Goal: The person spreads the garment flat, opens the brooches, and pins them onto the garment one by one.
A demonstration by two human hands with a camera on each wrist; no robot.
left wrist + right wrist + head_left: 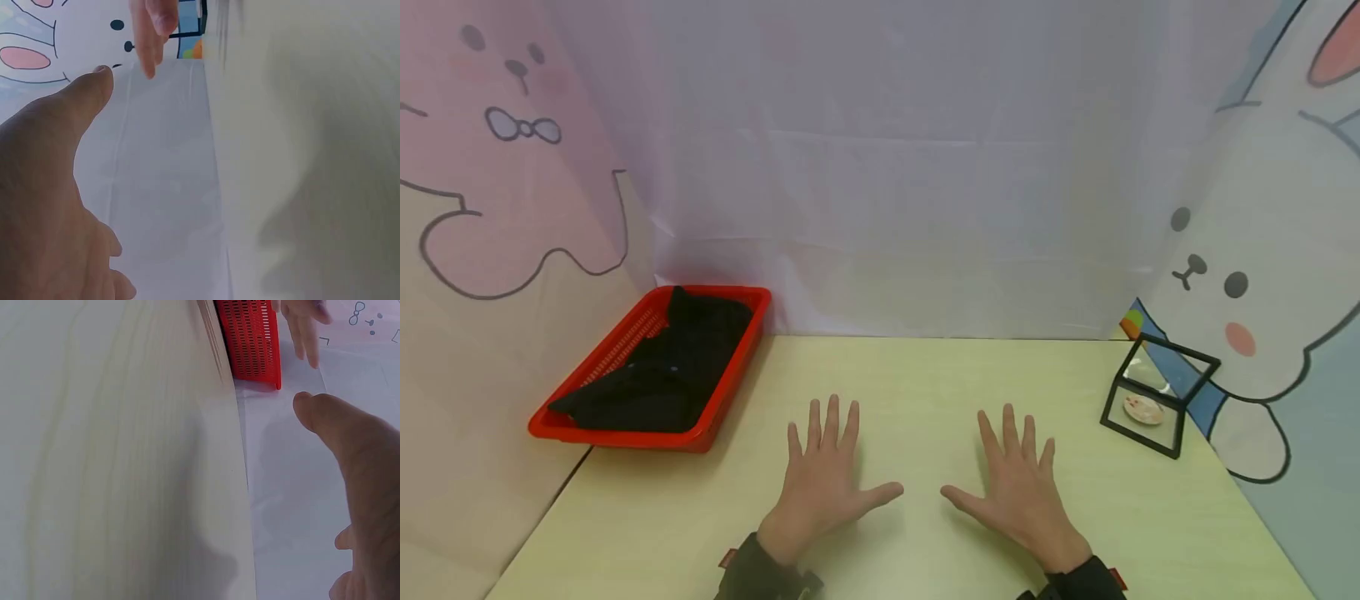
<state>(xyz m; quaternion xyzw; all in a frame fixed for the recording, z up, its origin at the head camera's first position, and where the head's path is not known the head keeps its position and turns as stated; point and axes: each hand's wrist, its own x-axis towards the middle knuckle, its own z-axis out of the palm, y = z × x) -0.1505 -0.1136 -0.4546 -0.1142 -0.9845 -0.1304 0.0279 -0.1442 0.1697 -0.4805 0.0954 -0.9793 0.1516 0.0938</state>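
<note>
My left hand is held over the table, palm down, with its fingers spread and straight and nothing in it. Across from it, my right hand has the same spread pose and holds nothing. The two thumbs point toward each other with a gap between them. Soft shadows lie on the tabletop beneath both hands. Left of the left hand stands a red plastic basket with dark folded cloth in it. To the right of the right hand is a black-framed clear case with its lid raised.
Inside the case lies a small, pale oval item with reddish marks. A whitish curtain hangs behind the table, and cartoon-printed sheets line the sides. The basket sits at the table's far left edge, the case near its right edge.
</note>
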